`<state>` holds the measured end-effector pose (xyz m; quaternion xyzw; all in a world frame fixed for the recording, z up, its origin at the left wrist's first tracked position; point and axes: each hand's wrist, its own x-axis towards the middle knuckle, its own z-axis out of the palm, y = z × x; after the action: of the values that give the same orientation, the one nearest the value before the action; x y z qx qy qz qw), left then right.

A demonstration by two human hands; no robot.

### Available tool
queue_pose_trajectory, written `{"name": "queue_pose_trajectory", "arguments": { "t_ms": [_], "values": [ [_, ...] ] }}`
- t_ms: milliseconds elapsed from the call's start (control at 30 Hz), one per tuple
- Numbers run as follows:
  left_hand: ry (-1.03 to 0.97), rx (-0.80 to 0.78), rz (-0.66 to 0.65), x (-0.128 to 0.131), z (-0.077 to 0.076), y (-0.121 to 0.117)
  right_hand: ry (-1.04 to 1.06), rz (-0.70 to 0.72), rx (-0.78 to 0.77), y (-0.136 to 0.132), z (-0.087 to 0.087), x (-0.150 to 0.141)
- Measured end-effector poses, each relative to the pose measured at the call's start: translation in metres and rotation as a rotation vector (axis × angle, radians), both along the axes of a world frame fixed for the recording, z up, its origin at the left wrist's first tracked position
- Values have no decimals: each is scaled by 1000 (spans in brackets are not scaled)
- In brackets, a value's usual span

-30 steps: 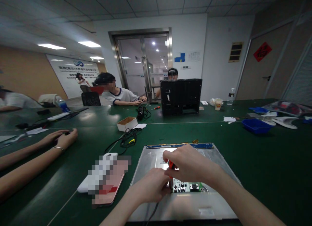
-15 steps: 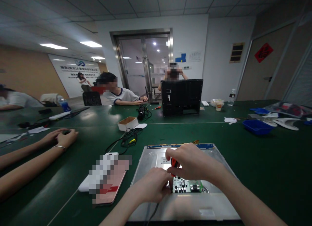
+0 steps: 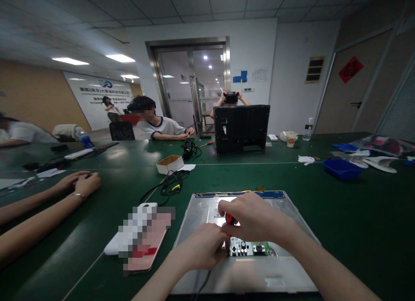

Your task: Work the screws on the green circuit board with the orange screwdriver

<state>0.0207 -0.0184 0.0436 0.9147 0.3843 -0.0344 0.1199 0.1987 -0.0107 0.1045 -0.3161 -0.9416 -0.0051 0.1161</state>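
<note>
A silver metal-backed display panel [image 3: 285, 273] lies on the green table before me. A green circuit board [image 3: 251, 248] is on its middle, and a blue strip board [image 3: 269, 195] runs along its far edge. My right hand [image 3: 253, 214] is closed around the red and black handle of a screwdriver [image 3: 229, 219], held upright over the board's left end; its tip is hidden. Beside it, my left hand [image 3: 207, 244] rests low at the board's left edge with fingers bent together; what they hold, if anything, is hidden. A dark cable [image 3: 204, 283] comes out below my left hand.
Left of the panel lie a pink phone [image 3: 155, 249] and a white device [image 3: 129, 232]. Beyond are black cables [image 3: 171, 184], a small open box [image 3: 170, 164], a black monitor housing [image 3: 241, 130] and a blue tray [image 3: 343, 169]. A co-worker's hands [image 3: 81, 184] are at left.
My right hand and the screwdriver have shifted slightly left. My left hand stays where it was. The co-worker's hands at left have moved a little left.
</note>
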Motion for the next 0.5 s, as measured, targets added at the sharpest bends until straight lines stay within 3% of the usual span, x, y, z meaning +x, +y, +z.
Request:
{"name": "queue_pose_trajectory", "arguments": {
  "t_ms": [500],
  "values": [
    [4, 4, -3, -1, -5, 2, 0, 16, -13, -3, 2, -3]
  ]
}}
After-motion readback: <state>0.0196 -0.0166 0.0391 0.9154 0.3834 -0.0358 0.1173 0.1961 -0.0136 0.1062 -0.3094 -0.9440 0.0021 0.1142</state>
